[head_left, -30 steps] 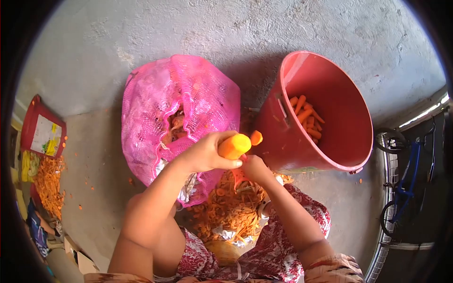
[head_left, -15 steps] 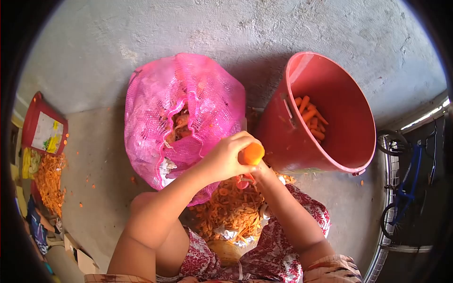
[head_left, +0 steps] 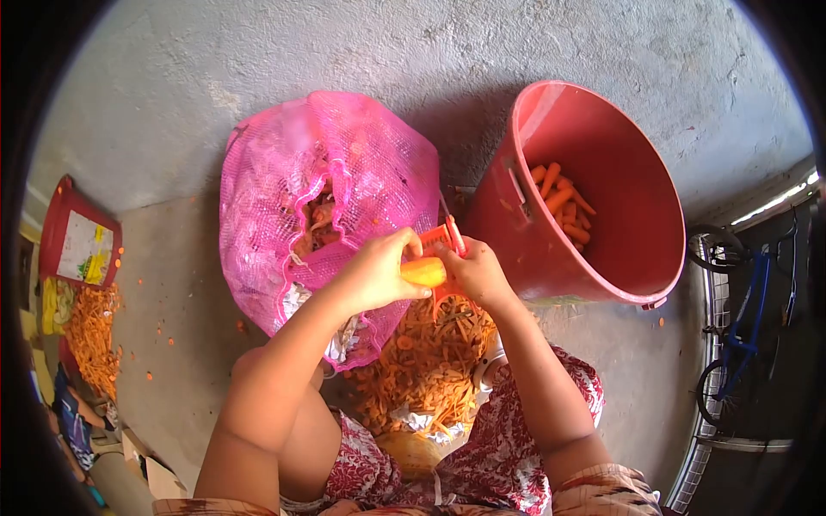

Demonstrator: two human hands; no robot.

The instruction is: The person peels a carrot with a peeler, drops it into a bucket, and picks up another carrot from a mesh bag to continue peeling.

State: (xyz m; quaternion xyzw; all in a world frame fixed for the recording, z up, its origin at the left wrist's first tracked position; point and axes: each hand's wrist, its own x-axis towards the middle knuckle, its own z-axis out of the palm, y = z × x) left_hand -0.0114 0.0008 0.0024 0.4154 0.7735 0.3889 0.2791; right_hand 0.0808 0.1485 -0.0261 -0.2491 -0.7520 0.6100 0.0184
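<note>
Between my two hands is a thick carrot (head_left: 424,273), its yellow-orange end facing up toward me. My left hand (head_left: 379,271) has its fingers wrapped round it. In my right hand (head_left: 478,273), close beside the carrot, is a red plastic peeler (head_left: 446,235). Both hands are held over a heap of carrot peelings (head_left: 422,361) on the floor between my legs. Just beyond my left hand stands a pink mesh sack (head_left: 379,181), its mouth gaping over carrots inside. To the right, a large red bucket (head_left: 624,206) leans toward me with several peeled carrots (head_left: 564,202) in it.
A rough grey wall (head_left: 413,52) rises behind the sack and bucket. At far left are another red bucket (head_left: 60,232) with a pale label and a second pile of peelings (head_left: 93,340), with part of a person (head_left: 77,421) nearby. A blue bicycle (head_left: 744,327) is at far right.
My hands have moved slightly left and apart, and the carrot has tilted sideways. The peeler now shows above the carrot. The sack's mouth has shifted slightly left.
</note>
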